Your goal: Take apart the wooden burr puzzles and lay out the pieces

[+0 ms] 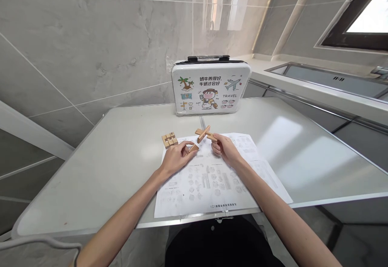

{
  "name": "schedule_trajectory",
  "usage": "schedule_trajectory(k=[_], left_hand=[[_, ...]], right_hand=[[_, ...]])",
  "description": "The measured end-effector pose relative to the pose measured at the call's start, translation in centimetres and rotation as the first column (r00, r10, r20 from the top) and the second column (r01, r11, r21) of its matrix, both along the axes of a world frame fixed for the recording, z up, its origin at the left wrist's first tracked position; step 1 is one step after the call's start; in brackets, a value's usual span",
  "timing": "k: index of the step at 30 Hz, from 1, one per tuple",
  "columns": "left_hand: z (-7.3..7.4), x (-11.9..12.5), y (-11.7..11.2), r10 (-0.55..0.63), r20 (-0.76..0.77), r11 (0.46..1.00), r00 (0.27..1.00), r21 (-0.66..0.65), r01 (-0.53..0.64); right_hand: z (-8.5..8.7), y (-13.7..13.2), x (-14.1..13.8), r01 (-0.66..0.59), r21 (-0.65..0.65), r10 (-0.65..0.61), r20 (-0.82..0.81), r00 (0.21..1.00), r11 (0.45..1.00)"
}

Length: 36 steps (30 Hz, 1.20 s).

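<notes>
My left hand (177,156) is closed on a small wooden puzzle piece (194,148), held just above the paper. My right hand (224,149) pinches the right end of two crossed wooden puzzle pieces (203,133), one passing across the other. The crossed pieces are up and to the right of the left hand's piece, apart from it. Beyond my left hand, a flat group of wooden blocks (169,140) lies at the paper's upper left corner. Under both hands is a printed instruction sheet (209,194) with small diagrams; its heading appears upside down.
A white cartoon-printed case (211,87) with a black handle stands at the table's back, near the tiled wall. The pale folding table (100,170) has a seam down its middle. At right is a counter (303,81) with a covered sink.
</notes>
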<state>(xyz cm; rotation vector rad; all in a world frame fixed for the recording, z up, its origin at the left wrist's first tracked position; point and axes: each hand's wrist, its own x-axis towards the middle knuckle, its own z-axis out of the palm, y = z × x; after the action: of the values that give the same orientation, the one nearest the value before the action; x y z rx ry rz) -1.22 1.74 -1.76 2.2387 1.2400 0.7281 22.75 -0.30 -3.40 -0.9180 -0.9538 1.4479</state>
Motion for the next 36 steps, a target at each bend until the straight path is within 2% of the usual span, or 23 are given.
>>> schedule_trajectory(k=[5, 9, 14, 25, 29, 33, 36], left_hand=[[-0.1, 0.0, 0.0, 0.047, -0.085, 0.998, 0.995, 0.050, -0.043], [0.1, 0.0, -0.2, 0.069, -0.153, 0.989, 0.986, 0.138, -0.047], [0.0, 0.0, -0.3, 0.086, -0.175, 0.976, 0.981, 0.211, -0.048], [-0.6, -0.1, -0.2, 0.103, -0.222, 0.973, 0.970, 0.224, -0.052], [-0.4, 0.1, -0.3, 0.100, -0.084, 0.972, 0.991, 0.222, -0.079], [0.5, 0.3, -0.3, 0.099, 0.238, 0.986, 0.966, 0.104, -0.127], [1.1, 0.2, -0.3, -0.036, 0.415, 0.999, 0.909, -0.009, 0.043]], right_hand=[[0.2, -0.3, -0.2, -0.082, 0.022, 0.082, 0.025, 0.996, 0.996], [0.2, -0.5, -0.3, -0.136, 0.030, 0.134, 0.054, 0.990, 0.990], [0.2, -0.5, -0.3, -0.167, 0.031, 0.164, 0.082, 0.983, 0.986], [0.5, -0.9, -0.3, -0.214, 0.047, 0.208, 0.112, 0.972, 0.976], [0.6, -1.0, -0.3, -0.219, 0.052, 0.211, 0.127, 0.969, 0.974], [0.6, -1.0, -0.3, -0.205, 0.054, 0.196, 0.128, 0.972, 0.977], [0.5, -0.9, -0.3, -0.230, 0.055, 0.222, 0.123, 0.967, 0.972]])
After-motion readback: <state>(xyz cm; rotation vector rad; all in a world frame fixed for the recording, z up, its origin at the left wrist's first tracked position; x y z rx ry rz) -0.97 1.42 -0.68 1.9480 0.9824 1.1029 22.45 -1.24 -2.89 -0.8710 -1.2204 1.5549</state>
